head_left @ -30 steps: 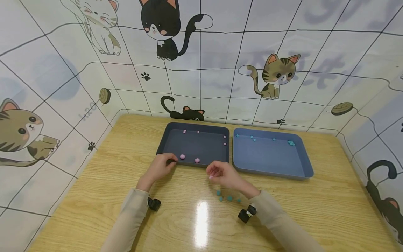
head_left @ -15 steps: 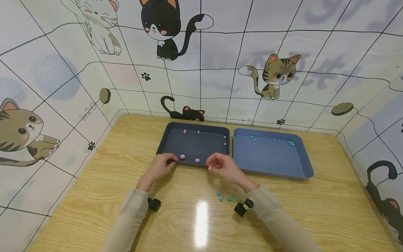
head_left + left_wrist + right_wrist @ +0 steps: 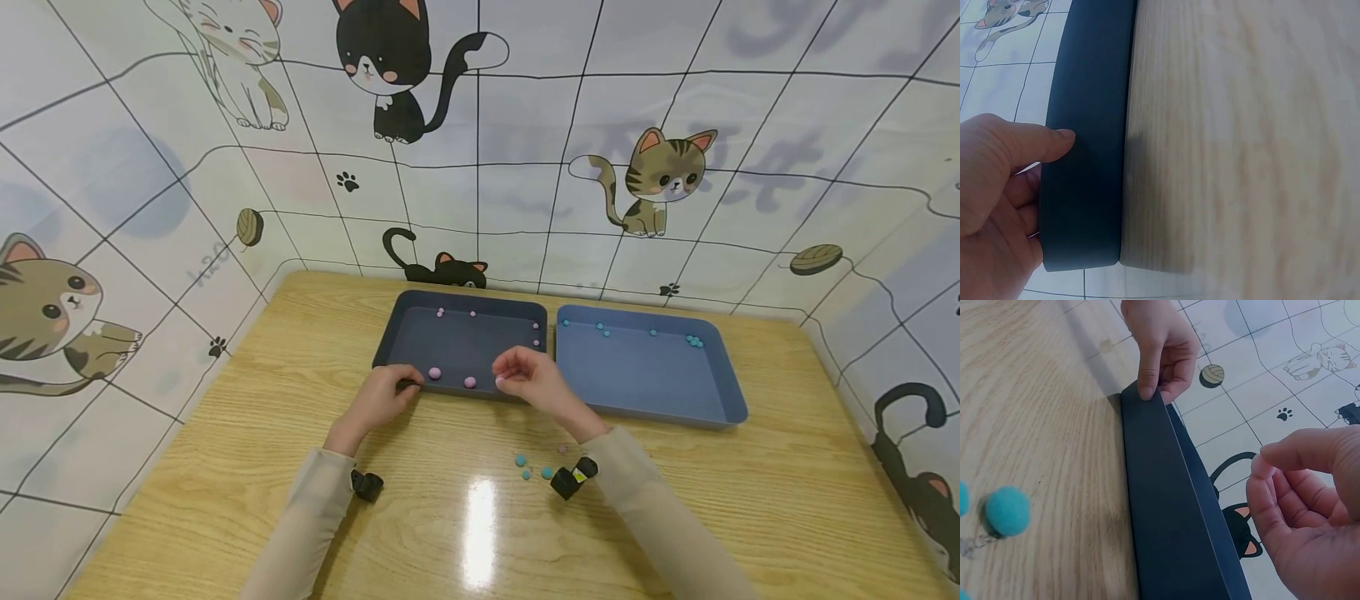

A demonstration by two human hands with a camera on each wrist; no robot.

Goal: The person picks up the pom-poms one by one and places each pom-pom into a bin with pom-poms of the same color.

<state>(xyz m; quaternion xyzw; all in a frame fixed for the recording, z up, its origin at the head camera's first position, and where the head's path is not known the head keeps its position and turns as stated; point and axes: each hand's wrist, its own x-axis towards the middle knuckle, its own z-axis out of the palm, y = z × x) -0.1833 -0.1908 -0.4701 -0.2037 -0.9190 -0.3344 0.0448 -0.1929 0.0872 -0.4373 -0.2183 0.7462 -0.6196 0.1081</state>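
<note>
My left hand [image 3: 382,395] grips the near-left rim of a dark grey tray [image 3: 1088,187], thumb on the outer wall and fingers over the inside. Above the front right part of that tray, my right hand [image 3: 534,379] pinches a small pink pom-pom [image 3: 1263,467] between thumb and fingertip. Inside the dark tray lie a larger pink pom-pom [image 3: 435,373], another large pink pom-pom [image 3: 469,382] and several tiny pink ones along the back and right. Several teal pom-poms [image 3: 1008,511] rest on the table in front of the trays, with a pink pom-pom [image 3: 562,449] beside them.
A blue tray [image 3: 637,367] stands right of the dark one, with several small teal pom-poms [image 3: 694,341] along its back. The wooden table [image 3: 420,517] meets walls covered with a cat-print sheet [image 3: 517,183].
My right hand has moved forward from in front of the dark tray to above it, carrying the pink pom-pom. A pink pom-pom on the table has come into sight. My left hand stays put.
</note>
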